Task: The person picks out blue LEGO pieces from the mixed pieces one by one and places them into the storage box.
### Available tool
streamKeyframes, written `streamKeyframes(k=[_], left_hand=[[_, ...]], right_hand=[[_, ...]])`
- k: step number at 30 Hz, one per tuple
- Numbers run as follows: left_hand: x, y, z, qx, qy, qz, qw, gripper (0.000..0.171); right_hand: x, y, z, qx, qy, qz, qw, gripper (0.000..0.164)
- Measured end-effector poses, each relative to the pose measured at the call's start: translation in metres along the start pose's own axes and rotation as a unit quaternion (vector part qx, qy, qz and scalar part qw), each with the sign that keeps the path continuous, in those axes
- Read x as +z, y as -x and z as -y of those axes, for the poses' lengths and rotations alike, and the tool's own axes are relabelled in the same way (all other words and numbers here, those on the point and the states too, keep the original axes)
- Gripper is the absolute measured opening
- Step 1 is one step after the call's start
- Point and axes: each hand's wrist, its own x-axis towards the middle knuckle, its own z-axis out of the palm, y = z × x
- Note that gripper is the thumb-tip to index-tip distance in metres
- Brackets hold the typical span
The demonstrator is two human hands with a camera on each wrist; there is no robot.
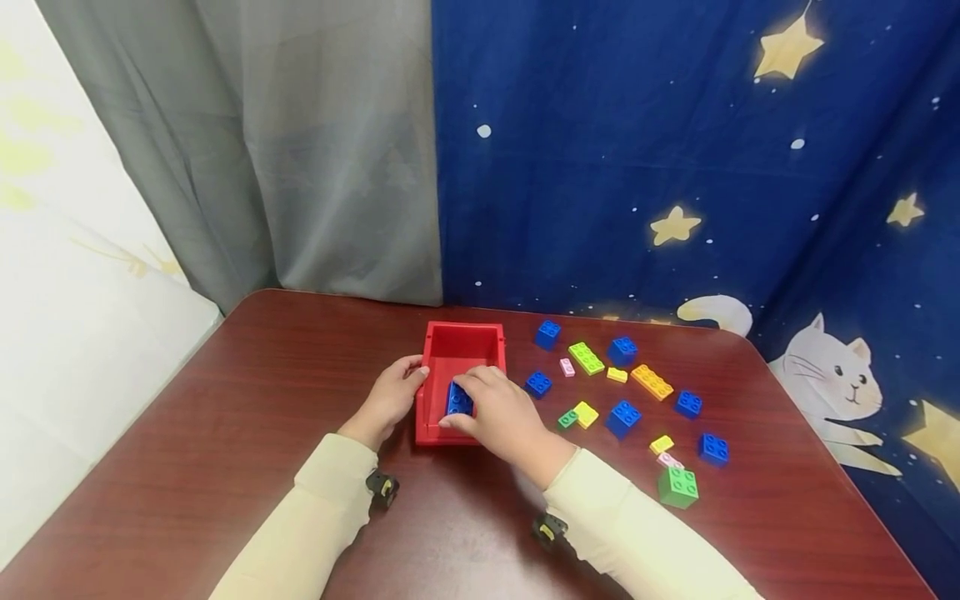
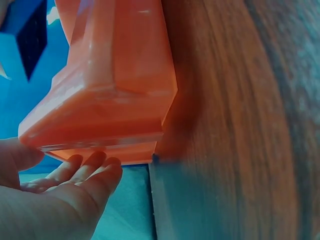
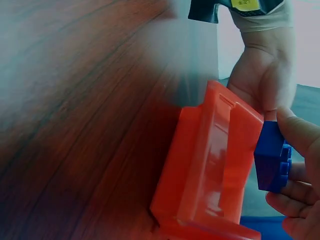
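- Blue plastic block (image 1: 459,402), studded, sits pinched between the right hand's (image 1: 504,417) thumb and fingers, over the near part of the red bin (image 1: 465,340).
- Left hand (image 1: 388,397) grips the bin's left side, thumb at the rim.
- Likely light, stiff and hard to break, the block should suit a pinch on opposite flat sides; its smooth faces may slip a little. The bin looks light too, best steadied by a side wall.
- Counted on the table (image 1: 300,375), right of the bin: six blue blocks (image 1: 622,419), three yellow pieces (image 1: 586,414), two pink pieces (image 1: 567,367), two green pieces (image 1: 678,487), one lime brick (image 1: 586,357), one orange brick (image 1: 652,382).
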Motion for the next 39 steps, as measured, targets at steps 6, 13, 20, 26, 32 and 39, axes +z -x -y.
streamKeyframes(k=[6,13,20,26,32,39], left_hand=[[0.001,0.001,0.000,0.007,-0.003,-0.001,1.0000,0.045],[0.000,0.000,-0.002,0.009,-0.003,0.000,1.0000,0.045],[0.000,0.000,-0.003,0.003,-0.001,0.001,1.0000,0.045],[0.000,0.000,-0.003,0.003,0.000,-0.003,1.0000,0.045],[0.001,0.001,-0.002,0.008,0.000,-0.006,1.0000,0.045],[0.001,0.002,0.000,0.019,0.002,-0.007,0.9998,0.044]], right_hand=[[0.009,-0.009,0.001,0.010,-0.014,0.017,1.000,0.062],[0.015,-0.017,0.001,0.030,-0.025,0.039,0.998,0.062],[0.019,-0.022,0.002,0.062,-0.045,0.063,0.995,0.062],[0.022,-0.027,0.006,0.073,-0.039,0.083,0.993,0.062],[0.026,-0.034,0.008,0.087,-0.030,0.105,0.990,0.061],[0.027,-0.041,0.008,0.105,-0.047,0.127,0.985,0.060]])
